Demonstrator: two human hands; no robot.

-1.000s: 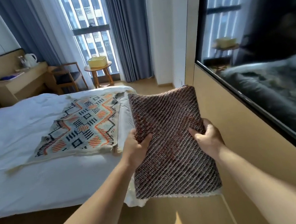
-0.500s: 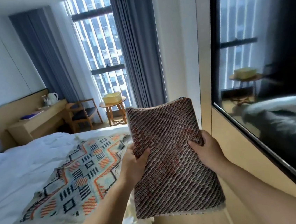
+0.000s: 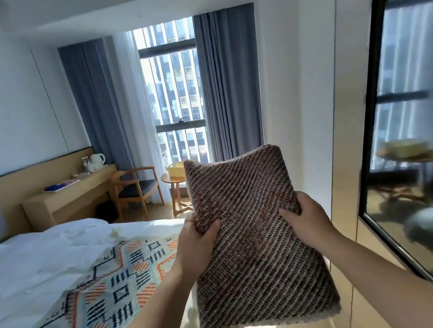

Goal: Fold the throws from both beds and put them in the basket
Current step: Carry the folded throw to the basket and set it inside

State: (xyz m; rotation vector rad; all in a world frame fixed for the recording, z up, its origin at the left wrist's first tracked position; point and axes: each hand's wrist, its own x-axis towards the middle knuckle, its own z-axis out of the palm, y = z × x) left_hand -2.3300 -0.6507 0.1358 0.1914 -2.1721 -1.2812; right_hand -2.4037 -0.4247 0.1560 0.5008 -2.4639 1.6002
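Observation:
A folded brown woven throw [image 3: 252, 240] is held up in front of me, lifted off the bed. My left hand [image 3: 195, 242] grips its left edge and my right hand [image 3: 305, 220] grips its right edge. A second throw [image 3: 96, 299] with a geometric orange, blue and black pattern lies spread flat on the white bed [image 3: 33, 263] at the lower left. The yellow basket [image 3: 175, 168] stands on a small round wooden table [image 3: 172, 181] by the window, partly hidden behind the held throw.
A wooden chair [image 3: 137, 188] stands left of the round table. A long wooden desk [image 3: 69, 198] with a kettle [image 3: 98, 159] runs along the left wall. A wood-panelled wall with a dark glass panel [image 3: 415, 129] lines the right side. Grey curtains [image 3: 228, 82] frame the window.
My view has tilted up and forward toward the window. The folded brown throw stays in both hands and now sits in front of the basket; the patterned throw has slid lower left in view.

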